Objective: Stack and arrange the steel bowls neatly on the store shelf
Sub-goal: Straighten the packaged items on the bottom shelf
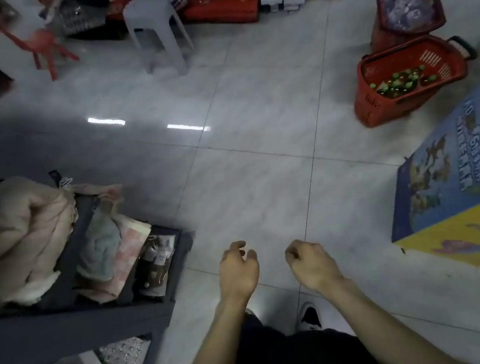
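Head view: left hand (237, 270) and right hand (310, 261) loosely curled, empty (over bare floor (248, 180)).

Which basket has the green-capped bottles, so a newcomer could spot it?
Look along the tiled floor to the right side, where two red baskets sit. It is the nearer red basket, beside the blue carton. Only it holds green-capped bottles.

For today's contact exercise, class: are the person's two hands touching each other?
Apart. The head view shows bare floor tile between the left hand and the right hand; both are loosely curled and hold nothing.
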Demonstrator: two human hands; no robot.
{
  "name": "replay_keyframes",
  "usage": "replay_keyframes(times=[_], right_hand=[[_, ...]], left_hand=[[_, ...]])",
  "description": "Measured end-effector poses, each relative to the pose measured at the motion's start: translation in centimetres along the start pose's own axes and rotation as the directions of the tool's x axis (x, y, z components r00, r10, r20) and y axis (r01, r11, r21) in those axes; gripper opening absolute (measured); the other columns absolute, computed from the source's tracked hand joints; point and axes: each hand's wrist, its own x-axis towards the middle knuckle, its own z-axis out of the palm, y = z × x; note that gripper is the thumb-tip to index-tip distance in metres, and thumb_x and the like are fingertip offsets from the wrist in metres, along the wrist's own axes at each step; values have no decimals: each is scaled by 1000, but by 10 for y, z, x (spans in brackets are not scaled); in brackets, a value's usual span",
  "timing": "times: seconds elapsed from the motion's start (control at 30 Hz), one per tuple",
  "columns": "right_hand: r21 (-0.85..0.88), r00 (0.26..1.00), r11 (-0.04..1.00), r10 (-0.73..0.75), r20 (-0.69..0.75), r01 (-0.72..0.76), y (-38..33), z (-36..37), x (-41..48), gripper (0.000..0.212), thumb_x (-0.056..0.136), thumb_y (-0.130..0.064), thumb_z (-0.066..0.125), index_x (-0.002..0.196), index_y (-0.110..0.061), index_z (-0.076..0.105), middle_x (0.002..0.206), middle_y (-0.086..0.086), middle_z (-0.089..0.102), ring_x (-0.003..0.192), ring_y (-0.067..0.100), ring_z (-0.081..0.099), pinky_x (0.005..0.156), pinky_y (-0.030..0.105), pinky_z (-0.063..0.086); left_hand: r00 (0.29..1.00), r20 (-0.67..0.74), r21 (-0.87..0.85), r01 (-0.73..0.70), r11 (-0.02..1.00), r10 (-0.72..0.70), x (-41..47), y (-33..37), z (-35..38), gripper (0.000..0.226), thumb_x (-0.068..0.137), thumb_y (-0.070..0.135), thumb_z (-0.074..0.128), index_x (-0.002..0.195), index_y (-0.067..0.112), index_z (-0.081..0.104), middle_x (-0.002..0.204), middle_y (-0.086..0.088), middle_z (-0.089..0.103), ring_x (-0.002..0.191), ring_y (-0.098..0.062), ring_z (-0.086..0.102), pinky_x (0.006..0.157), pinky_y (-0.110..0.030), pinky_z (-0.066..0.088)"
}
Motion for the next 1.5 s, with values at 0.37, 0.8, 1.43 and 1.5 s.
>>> replay_keyframes(times=[0.37, 0.8, 1.43, 1.5], right_hand=[[-165, 981, 986, 39, 191, -7, -23, -12, 98, 31, 102, -28, 51, 120, -13, 71, 127, 7, 72, 114, 27, 67, 92, 34, 56], [-265, 995, 964, 21, 97, 6, -157, -91, 287, 35, 105, -32, 50, 129, -18, 72, 130, 5, 70, 122, 26, 62, 99, 33, 50], [-217, 986, 976, 4, 167, 33, -281, -308, 626, 39, 106, -30, 50, 134, -9, 67, 136, 8, 67, 123, 27, 62, 97, 33, 48], [-216, 984, 975, -15, 179, 54, -301, -319, 654, 38, 105, -31, 49, 133, -12, 67, 136, 8, 64, 125, 28, 60, 100, 35, 47]], left_hand=[[969, 219, 199, 69, 977, -113, 85, 29, -5, 16, 103, 27, 57, 111, 18, 67, 122, -13, 74, 113, -31, 68, 91, -33, 52], [974, 220, 113, 33, 993, -57, 296, 124, -102, 34, 105, 28, 54, 134, 14, 66, 134, -8, 70, 122, -25, 64, 88, -24, 44], [994, 92, 90, 51, 995, -59, 601, 371, -173, 35, 103, 27, 53, 134, 17, 67, 125, -9, 73, 107, -28, 69, 85, -30, 54], [992, 100, 77, 75, 994, -83, 622, 386, -179, 36, 102, 26, 53, 133, 17, 68, 124, -10, 73, 106, -28, 70, 85, -29, 54]])
